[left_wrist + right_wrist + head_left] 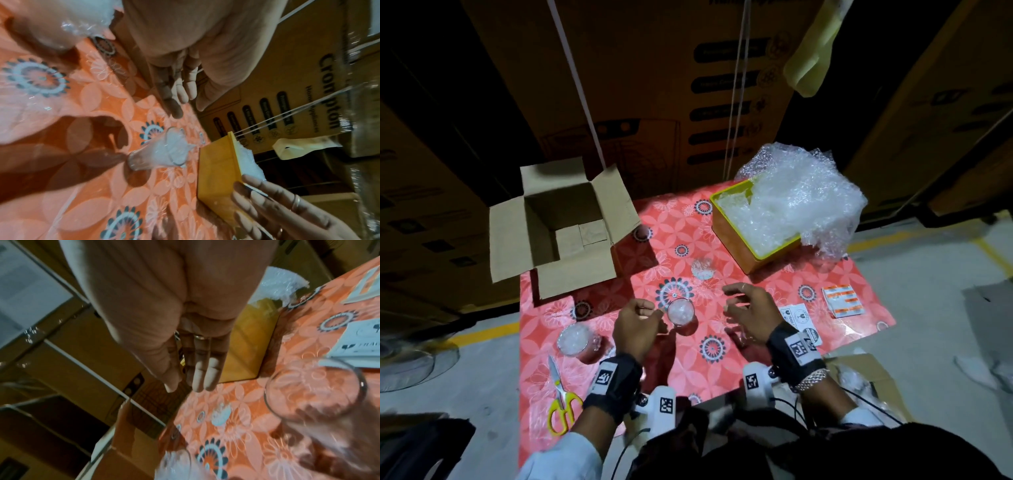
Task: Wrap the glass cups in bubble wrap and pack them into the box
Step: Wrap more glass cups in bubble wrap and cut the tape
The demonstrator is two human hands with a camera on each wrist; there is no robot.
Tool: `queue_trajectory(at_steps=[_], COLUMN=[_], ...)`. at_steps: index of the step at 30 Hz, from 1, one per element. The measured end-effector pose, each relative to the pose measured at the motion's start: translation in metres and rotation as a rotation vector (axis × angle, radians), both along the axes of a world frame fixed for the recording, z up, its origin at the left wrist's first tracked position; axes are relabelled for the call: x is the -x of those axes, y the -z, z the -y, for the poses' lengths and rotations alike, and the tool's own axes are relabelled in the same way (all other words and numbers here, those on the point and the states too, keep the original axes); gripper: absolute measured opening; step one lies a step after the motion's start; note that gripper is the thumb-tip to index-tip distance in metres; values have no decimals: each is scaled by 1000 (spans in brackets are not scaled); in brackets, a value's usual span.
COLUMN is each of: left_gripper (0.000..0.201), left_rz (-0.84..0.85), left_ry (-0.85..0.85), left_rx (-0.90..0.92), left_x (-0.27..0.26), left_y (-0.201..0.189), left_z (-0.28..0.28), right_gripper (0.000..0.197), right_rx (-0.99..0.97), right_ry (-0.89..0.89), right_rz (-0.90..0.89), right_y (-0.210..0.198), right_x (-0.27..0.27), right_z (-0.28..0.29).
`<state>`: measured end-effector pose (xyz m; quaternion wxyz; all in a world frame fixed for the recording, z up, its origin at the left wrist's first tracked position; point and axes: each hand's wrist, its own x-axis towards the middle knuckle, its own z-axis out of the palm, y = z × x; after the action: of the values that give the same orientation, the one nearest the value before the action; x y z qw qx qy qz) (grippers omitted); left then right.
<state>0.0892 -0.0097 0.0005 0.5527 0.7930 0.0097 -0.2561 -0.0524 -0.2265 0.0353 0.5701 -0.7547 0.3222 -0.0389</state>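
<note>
Left hand: the left hand (636,320) floats at the middle of the frame, fingers loosely bent, holding nothing.
Right hand: the right hand (750,310) is spread wide and empty.
Cups: a clear glass cup stuffed with bubble wrap (680,312) stands between the hands; another stuffed glass cup (573,340) stands at lower left.
Box: the open brown cardboard box (558,226) sits at upper left.
Wrap: crinkly clear bubble wrap (801,195) fills a yellow plastic tub (729,236) at upper right.
</note>
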Motion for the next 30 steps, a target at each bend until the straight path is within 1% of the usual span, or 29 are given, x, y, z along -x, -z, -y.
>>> queue_trajectory(at_steps=[2,3,5,8,12,17,22,23,24,27,28,30], left_gripper=[13,12,18,15,15,18,23,23,24,23,19,12], left_rz=[112,156,214,266,311,359,339,337,329,292,282,268], left_ry=[70,123,226,312,381,391,321,315,309,295,289,284], left_rx=[9,57,160,245,243,173,83,72,58,21,11,-3], left_x=[5,8,14,20,25,29,34,35,35,39,41,44], left_y=[-28,-42,-70,-101,-121,-120,-111,-109,-107,-103,-103,-102], left_z=[12,21,45,95,162,229,269,275,280,290,293,297], right_gripper=[30,26,20,13,14,15,13,16,22,49,52,48], right_rx=[25,20,-18,29,92,160,288,337,398,547,548,514], right_ry=[21,34,72,114,190,217,324,345,349,279,249,214], right_rz=[63,99,162,226,280,290,169,123,48,-235,-282,-302], right_y=[-11,-17,-29,-46,-66,-70,-58,-53,-48,-33,-27,-20], right_x=[11,16,21,23,24,20,-2,-7,-12,-25,-29,-35], right_z=[18,27,46,83,144,236,339,357,375,410,418,424])
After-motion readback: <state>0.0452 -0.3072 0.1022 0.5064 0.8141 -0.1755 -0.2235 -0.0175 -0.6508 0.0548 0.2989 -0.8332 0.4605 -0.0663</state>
